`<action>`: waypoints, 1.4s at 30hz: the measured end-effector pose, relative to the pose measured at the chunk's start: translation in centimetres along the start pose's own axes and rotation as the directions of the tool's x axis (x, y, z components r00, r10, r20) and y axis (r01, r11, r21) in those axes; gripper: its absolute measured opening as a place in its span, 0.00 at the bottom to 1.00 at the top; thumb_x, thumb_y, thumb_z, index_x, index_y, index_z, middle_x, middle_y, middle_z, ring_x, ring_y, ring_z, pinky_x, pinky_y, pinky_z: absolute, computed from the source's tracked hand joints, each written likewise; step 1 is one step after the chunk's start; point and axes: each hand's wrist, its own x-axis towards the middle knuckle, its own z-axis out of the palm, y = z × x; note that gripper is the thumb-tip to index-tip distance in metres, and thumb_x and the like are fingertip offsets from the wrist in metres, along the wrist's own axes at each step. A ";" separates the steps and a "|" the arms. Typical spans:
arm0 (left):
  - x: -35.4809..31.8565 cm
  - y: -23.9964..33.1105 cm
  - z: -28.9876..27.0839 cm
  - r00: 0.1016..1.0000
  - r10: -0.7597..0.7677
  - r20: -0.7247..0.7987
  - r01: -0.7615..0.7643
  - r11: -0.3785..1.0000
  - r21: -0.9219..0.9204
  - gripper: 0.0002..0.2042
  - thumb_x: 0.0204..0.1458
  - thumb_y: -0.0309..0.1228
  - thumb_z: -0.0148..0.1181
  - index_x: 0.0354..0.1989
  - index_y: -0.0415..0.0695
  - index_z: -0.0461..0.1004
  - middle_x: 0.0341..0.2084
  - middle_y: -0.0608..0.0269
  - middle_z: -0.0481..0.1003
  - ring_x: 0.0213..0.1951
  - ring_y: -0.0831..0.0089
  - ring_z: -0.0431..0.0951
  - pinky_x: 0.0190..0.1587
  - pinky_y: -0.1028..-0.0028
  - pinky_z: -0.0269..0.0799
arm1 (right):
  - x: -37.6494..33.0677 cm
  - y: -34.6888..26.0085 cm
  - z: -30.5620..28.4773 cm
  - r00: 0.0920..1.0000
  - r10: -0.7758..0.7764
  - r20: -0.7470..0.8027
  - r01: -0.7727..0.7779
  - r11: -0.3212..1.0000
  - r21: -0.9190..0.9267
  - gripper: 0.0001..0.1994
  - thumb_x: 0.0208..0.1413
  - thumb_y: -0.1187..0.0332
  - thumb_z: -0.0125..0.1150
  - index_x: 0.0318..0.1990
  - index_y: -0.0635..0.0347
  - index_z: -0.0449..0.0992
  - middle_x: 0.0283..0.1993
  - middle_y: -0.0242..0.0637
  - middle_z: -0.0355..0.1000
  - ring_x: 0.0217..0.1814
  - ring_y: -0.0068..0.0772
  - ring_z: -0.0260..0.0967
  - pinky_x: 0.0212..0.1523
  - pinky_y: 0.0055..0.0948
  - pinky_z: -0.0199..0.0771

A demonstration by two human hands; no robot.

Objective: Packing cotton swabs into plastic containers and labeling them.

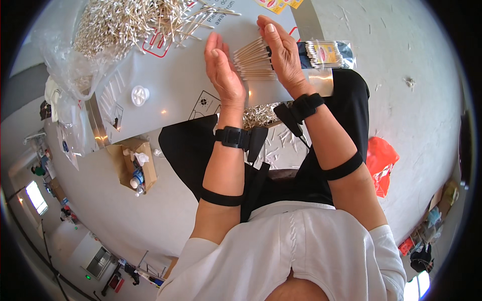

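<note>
A flat row of wooden-stick cotton swabs [253, 61] lies on the grey metal tabletop [165, 80] between my two hands. My left hand [224, 71] stands on edge at the row's left end, fingers stretched out, palm toward the sticks. At the right end is my right hand [286, 56], its fingers extended and its thumb raised, nothing gripped. Just right of it, a clear packet of swabs [324, 53] with a yellow label lies on a dark strip at the table's edge. A big loose heap of swabs [118, 27] covers the far left.
A small white tub [140, 95] stands on the table's left side, near a clear plastic bag [60, 65]. Yellow printed cards [275, 5] lie at the far edge. On the floor are a cardboard box [123, 168] with bottles, a red bag [381, 163] and scattered swabs.
</note>
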 end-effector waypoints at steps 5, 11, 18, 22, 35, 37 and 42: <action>0.1 0.0 0.1 1.000 -0.025 0.001 0.025 0.994 -0.109 0.32 0.65 0.50 0.44 0.66 0.34 0.55 0.65 0.47 0.58 0.67 0.60 0.56 0.69 0.61 0.48 | -1.4 -0.2 0.8 0.999 -0.010 -0.043 0.009 1.000 -0.024 0.24 0.70 0.57 0.44 0.60 0.71 0.67 0.60 0.45 0.68 0.66 0.33 0.63 0.68 0.29 0.60; -0.6 1.6 -2.3 0.986 0.054 0.155 -0.118 0.889 0.443 0.35 0.62 0.53 0.46 0.68 0.36 0.54 0.68 0.48 0.54 0.71 0.56 0.51 0.70 0.55 0.44 | -2.2 -1.2 -0.8 0.980 0.106 -0.170 -0.060 0.965 0.256 0.23 0.69 0.58 0.46 0.56 0.73 0.70 0.56 0.46 0.70 0.61 0.35 0.67 0.65 0.31 0.65; -2.7 2.1 -2.3 0.834 -0.134 0.536 -0.525 0.107 0.844 0.39 0.56 0.56 0.51 0.70 0.42 0.54 0.71 0.52 0.51 0.72 0.57 0.48 0.70 0.45 0.39 | -4.4 -1.9 -1.7 0.970 0.115 -0.214 -0.069 0.975 0.213 0.19 0.68 0.60 0.50 0.51 0.71 0.74 0.48 0.42 0.74 0.53 0.31 0.73 0.57 0.28 0.72; -1.4 2.2 -2.8 0.806 -0.138 0.576 -0.574 0.061 0.817 0.40 0.55 0.57 0.52 0.70 0.42 0.53 0.71 0.53 0.51 0.72 0.59 0.48 0.70 0.45 0.38 | -4.7 -1.9 -1.6 0.967 0.082 -0.243 -0.046 0.987 0.152 0.18 0.68 0.61 0.49 0.52 0.69 0.73 0.52 0.40 0.73 0.55 0.31 0.70 0.58 0.27 0.68; -1.2 2.3 -3.1 0.767 -0.147 0.625 -0.609 0.141 0.781 0.35 0.56 0.42 0.58 0.69 0.41 0.53 0.70 0.51 0.52 0.71 0.56 0.50 0.70 0.48 0.42 | -6.1 -1.3 -0.3 0.974 -0.034 -0.226 0.018 0.997 -0.072 0.16 0.69 0.65 0.45 0.56 0.67 0.70 0.64 0.40 0.65 0.64 0.28 0.62 0.67 0.28 0.61; -1.3 1.8 -2.9 0.766 -0.146 0.627 -0.609 0.148 0.779 0.34 0.56 0.39 0.57 0.69 0.40 0.53 0.69 0.49 0.52 0.71 0.55 0.50 0.70 0.50 0.44 | -5.7 -1.3 -0.2 0.974 -0.041 -0.223 0.026 0.997 -0.071 0.17 0.70 0.65 0.45 0.57 0.67 0.70 0.64 0.40 0.65 0.64 0.28 0.62 0.67 0.28 0.61; -1.5 1.5 -1.5 0.969 0.065 0.236 -0.192 0.799 0.569 0.30 0.65 0.39 0.46 0.70 0.36 0.48 0.70 0.44 0.50 0.71 0.51 0.49 0.71 0.58 0.45 | -3.5 -0.9 0.1 0.980 -0.077 -0.185 0.064 0.995 -0.075 0.19 0.70 0.63 0.44 0.59 0.67 0.69 0.65 0.41 0.64 0.66 0.30 0.61 0.68 0.29 0.60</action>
